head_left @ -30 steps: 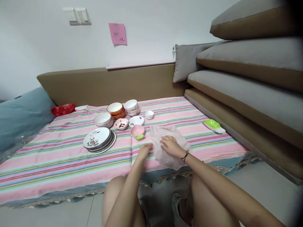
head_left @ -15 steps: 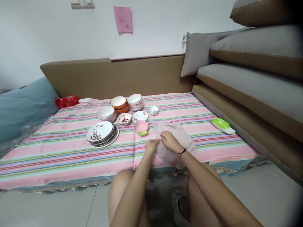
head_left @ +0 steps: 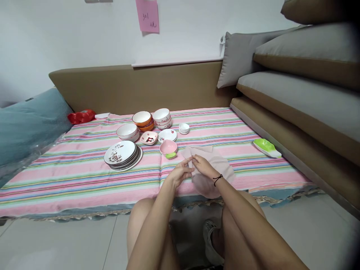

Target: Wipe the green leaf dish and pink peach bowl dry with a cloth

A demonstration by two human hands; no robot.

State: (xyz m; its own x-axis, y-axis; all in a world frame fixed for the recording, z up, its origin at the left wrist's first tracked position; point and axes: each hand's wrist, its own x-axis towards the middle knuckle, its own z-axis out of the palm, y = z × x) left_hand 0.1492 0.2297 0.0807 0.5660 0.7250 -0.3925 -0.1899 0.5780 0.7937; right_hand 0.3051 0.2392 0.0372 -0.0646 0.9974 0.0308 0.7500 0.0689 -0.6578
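Thin pale-pink fabric cloth (head_left: 206, 187) lay four o'clock from rounded pink ceramic-looking bowl (head_left: 168, 146) | left hand (head_left: 180, 174), right hand (head_left: 205, 167) at its ten-o'clock edge; each grip's closure unclear | light, even tension probably suited

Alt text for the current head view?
A person's left hand and right hand are close together at a pale pink cloth's left side, on a striped sheet. Stacked plates and bowls stand left, a green-white dish right.
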